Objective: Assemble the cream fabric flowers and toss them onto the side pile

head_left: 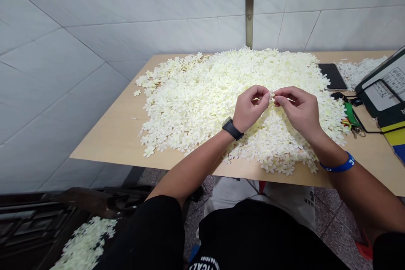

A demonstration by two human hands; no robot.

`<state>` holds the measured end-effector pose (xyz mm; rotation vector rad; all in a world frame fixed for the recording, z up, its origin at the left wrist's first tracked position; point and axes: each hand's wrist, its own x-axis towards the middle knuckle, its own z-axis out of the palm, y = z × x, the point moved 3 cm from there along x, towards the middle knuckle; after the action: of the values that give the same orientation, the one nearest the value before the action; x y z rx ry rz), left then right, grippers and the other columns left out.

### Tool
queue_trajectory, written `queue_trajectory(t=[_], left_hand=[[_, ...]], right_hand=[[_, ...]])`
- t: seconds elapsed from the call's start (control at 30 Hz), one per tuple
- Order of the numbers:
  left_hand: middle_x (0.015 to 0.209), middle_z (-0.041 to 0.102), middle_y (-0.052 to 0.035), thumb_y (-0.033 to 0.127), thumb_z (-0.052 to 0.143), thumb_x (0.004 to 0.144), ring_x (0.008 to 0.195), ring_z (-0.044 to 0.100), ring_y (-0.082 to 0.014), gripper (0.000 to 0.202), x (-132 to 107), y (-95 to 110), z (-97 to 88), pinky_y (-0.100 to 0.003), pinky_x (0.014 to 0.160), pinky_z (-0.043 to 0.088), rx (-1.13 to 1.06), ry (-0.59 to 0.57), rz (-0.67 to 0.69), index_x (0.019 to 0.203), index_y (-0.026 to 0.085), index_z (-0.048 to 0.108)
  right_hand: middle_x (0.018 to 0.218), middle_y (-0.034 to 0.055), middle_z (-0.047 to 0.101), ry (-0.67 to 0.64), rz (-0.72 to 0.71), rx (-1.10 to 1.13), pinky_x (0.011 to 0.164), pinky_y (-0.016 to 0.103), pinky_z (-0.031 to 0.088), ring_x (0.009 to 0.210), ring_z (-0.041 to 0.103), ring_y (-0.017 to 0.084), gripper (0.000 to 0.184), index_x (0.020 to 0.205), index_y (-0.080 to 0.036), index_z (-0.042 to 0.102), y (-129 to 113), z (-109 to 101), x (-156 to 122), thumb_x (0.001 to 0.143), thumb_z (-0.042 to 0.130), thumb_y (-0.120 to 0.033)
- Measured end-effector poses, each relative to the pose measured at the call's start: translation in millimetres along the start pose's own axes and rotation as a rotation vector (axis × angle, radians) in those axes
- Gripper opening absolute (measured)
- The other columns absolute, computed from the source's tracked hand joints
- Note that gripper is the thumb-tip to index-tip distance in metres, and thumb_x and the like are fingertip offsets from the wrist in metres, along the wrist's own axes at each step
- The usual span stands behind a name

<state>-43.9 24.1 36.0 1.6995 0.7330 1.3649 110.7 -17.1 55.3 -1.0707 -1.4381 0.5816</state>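
My left hand (251, 107) and right hand (295, 109) are curled, both pinching a small cream flower (271, 96) between the fingertips, just above a big flower heap (196, 105) on a wooden table (107, 135). A watch (232, 128) circles my left wrist. At two o'clock a phone (332, 76) lies beside a smaller heap (360, 71). More flowers (85, 244) lie on the floor at seven o'clock.

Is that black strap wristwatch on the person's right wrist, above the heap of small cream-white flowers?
No: the head view shows the black strap wristwatch on the left wrist, not the right, above the heap of small cream-white flowers.
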Motion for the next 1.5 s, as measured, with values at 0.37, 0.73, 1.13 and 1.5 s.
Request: queue_trajectory(t=[0.37, 0.73, 1.13, 1.5], left_hand=[[0.079, 0.062, 0.0009, 0.043, 0.07, 0.091, 0.067, 0.063, -0.0057, 0.028, 3.4, -0.4, -1.0, -0.018, 0.063, 0.057, -0.106, -0.04, -0.033, 0.086, 0.017, 0.061], [0.083, 0.062, 0.0003, 0.047, 0.069, 0.091, 0.068, 0.061, -0.0057, 0.032, 4.0, -1.1, -4.7, -0.019, 0.064, 0.059, -0.111, 0.043, -0.025, 0.087, 0.017, 0.06], [0.085, 0.065, -0.0015, 0.051, 0.07, 0.09, 0.069, 0.061, -0.0063, 0.035, 2.7, 1.7, -2.5, -0.021, 0.066, 0.057, -0.081, -0.01, -0.009, 0.088, 0.017, 0.064], [0.079, 0.057, 0.0011, 0.055, 0.054, 0.1, 0.064, 0.059, -0.007, 0.039, -3.4, 7.9, 1.5, -0.024, 0.062, 0.051, 0.015, -0.119, 0.106, 0.085, 0.019, 0.055]], right_hand=[[0.065, -0.0022, 0.059, -0.066, 0.055, 0.06, 0.058, 0.029, 0.047, 0.058, 0.055, 0.013, 0.012, 0.079, -0.023, 0.061, 9.1, -7.1, 8.0, 0.089, 0.066, -0.028], [0.071, 0.0004, 0.056, 0.012, -0.246, -0.455, 0.061, 0.032, 0.038, 0.062, 0.048, 0.015, 0.014, 0.078, -0.023, 0.054, 4.8, -15.9, 11.6, 0.091, 0.057, -0.021], [0.081, 0.0021, 0.064, 0.1, -0.298, -0.388, 0.064, 0.033, 0.047, 0.069, 0.057, 0.017, 0.006, 0.089, -0.024, 0.062, 0.2, -12.7, 3.8, 0.091, 0.059, -0.019], [0.079, 0.0013, 0.068, -0.08, -0.32, -0.255, 0.065, 0.031, 0.052, 0.071, 0.062, 0.016, 0.012, 0.083, -0.024, 0.066, -3.5, 1.0, -3.3, 0.093, 0.069, -0.03]])
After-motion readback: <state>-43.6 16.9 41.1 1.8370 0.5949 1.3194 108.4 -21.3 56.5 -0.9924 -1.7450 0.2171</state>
